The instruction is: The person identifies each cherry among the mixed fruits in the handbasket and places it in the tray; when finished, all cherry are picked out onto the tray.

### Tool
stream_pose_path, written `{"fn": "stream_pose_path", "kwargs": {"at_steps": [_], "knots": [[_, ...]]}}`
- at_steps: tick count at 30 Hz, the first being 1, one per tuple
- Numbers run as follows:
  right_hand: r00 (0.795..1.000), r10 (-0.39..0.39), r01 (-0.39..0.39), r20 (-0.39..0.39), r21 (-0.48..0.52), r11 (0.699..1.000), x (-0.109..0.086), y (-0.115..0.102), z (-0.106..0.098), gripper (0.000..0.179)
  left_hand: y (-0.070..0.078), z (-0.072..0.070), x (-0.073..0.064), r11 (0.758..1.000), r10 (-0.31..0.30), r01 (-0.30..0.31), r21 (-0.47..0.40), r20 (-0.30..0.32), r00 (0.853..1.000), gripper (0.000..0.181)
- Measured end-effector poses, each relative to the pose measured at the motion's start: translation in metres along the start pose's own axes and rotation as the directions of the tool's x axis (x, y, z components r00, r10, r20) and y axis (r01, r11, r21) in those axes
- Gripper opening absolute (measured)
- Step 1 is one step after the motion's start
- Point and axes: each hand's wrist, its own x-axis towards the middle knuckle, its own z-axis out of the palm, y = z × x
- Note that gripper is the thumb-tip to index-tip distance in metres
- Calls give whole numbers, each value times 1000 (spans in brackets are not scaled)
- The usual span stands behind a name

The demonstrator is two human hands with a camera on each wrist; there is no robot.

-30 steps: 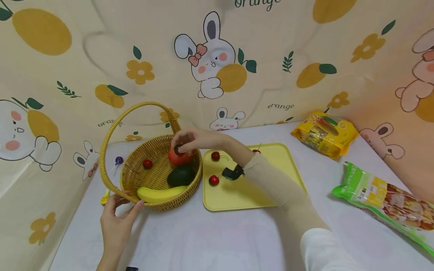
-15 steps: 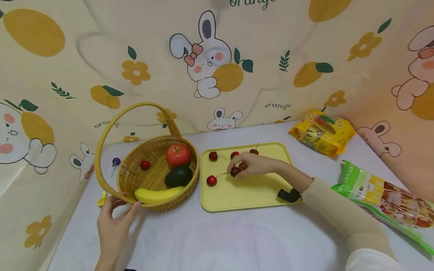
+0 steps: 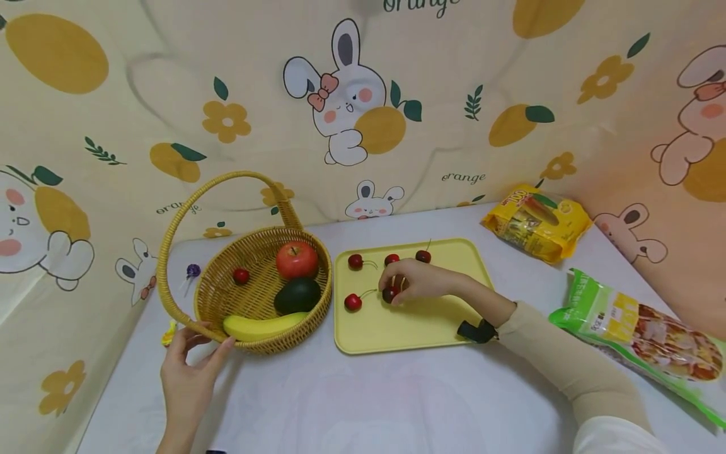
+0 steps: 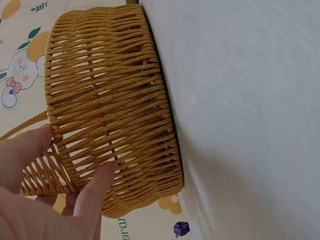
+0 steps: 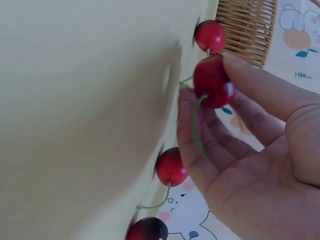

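My right hand (image 3: 416, 279) is over the yellow tray (image 3: 408, 334), pinching a dark red cherry (image 5: 214, 82) between thumb and fingers; its green stem hangs down. Several other cherries lie on that tray, one of them a stemmed cherry (image 3: 353, 302) at the left. With my left hand (image 3: 190, 372) I grip the near-left rim of the wicker basket (image 4: 110, 100), by the foot of its handle. Inside the basket are a red apple (image 3: 297, 260), a dark green avocado (image 3: 297, 296), a banana (image 3: 263, 328) and a single cherry (image 3: 241, 275).
At the back right stands a yellow snack packet (image 3: 535, 222). A green and white food bag (image 3: 641, 340) lies at the right. Left of the basket are a purple-wrapped lollipop (image 3: 193, 270) and a small yellow wrapped item (image 3: 169, 333). Patterned cloth (image 3: 255, 82) hangs behind.
My right hand has moved right from over the apple in the basket to the tray, where it now pinches a cherry. My left hand stays on the basket rim.
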Motion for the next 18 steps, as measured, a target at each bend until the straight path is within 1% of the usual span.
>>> {"fn": "stream_pose_path", "kwargs": {"at_steps": [4, 8, 13, 18], "knots": [[1000, 15, -15, 7, -12, 1000, 0, -1, 1, 28, 1, 0, -1, 1000, -9, 9, -12, 2, 1000, 46], [999, 37, -36, 20, -20, 999, -1, -3, 2, 28, 2, -1, -2, 1000, -4, 4, -6, 3, 1000, 45], [998, 64, -64, 14, -36, 997, -2, -2, 2, 25, 2, 0, -2, 1000, 3, -3, 1, 6, 1000, 45], [998, 65, -65, 3, -59, 996, -2, -1, 2, 24, 1, 0, -1, 1000, -15, 15, 8, 8, 1000, 46]]}}
